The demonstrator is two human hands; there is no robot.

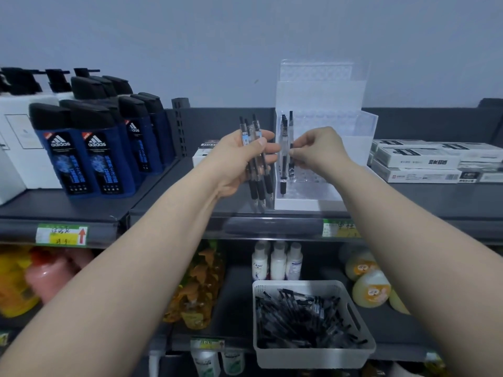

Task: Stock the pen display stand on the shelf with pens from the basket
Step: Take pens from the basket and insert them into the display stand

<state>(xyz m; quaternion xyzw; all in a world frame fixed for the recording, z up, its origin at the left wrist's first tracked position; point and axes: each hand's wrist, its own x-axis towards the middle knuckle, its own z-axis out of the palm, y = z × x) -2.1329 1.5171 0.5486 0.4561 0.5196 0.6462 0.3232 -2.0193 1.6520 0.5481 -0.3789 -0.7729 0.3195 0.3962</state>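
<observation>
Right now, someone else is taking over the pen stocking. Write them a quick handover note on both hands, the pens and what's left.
Left hand holds a small bunch of spare pens upright beside the display stand.
Right hand pinches one pen at the stand's left column.
Done: only a few stocked pens stand in that column.
Left: seat this pen, add the held ones, then fill the other holes from the basket on the lower shelf, which holds many more.
</observation>
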